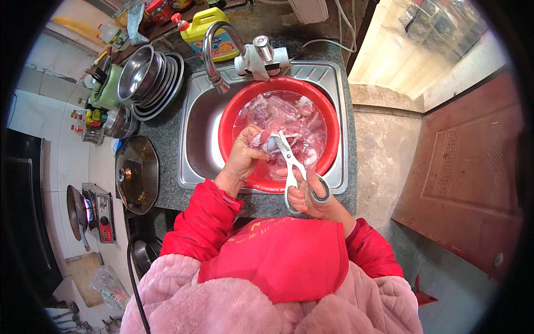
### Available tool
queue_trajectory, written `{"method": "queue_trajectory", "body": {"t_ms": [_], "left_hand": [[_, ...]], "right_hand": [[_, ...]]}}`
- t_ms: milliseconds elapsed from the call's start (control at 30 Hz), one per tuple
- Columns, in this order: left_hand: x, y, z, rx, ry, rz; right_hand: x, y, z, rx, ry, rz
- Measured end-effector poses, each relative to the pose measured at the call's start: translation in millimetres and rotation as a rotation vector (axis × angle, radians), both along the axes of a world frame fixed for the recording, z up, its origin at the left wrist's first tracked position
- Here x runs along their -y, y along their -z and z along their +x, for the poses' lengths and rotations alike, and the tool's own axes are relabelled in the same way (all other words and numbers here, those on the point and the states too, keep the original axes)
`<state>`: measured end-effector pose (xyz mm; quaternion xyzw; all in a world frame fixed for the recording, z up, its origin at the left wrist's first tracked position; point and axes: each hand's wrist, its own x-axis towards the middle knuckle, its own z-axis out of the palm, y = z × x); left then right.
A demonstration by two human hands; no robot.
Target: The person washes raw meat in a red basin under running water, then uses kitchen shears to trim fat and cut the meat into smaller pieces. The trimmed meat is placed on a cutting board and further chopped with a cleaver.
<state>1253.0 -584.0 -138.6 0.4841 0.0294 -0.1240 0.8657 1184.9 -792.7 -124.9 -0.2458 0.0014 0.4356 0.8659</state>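
Over a red plastic basin [225,125], my left hand [245,155] grips a piece of raw meat [267,142] with a whitish joint or bone end showing. My right hand [313,195] has its fingers through the handles of white kitchen scissors [289,157]. The scissor blades reach up and left to the meat in my left hand, and the tips lie against it. Cloudy pinkish water fills the basin, with more raw meat pieces [283,107] lying in it.
The basin stands in a stainless steel sink [200,146] under a curved faucet [208,46]. Left on the counter are stacked metal bowls [139,73] and a glass-lidded pan [137,175]. A gas burner [100,213] with a lit flame is farther left. A yellow jug [208,33] stands behind the sink.
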Motion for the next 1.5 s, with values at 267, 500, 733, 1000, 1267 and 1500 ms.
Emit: {"method": "queue_trajectory", "body": {"t_ms": [267,500,733,1000,1267,1500], "left_hand": [[3,-25,2,0.646,0.055,0.851],[-6,-19,2,0.627,0.025,0.857],[-15,-4,10,0.273,0.034,0.266],[-5,-11,11,-0.286,0.255,-0.025],[-5,19,18,-0.292,-0.017,-0.265],[-14,45,24,-0.332,-0.125,-0.488]], "right_hand": [[4,-27,16,0.038,0.012,-0.181],[4,-18,10,-0.051,-0.018,-0.129],[3,-15,13,-0.035,-0.005,-0.015],[16,-23,45,0.131,-0.17,-0.311],[58,4,12,0.237,-0.032,-0.28],[35,1,-12,0.491,-0.156,-0.467]]}}
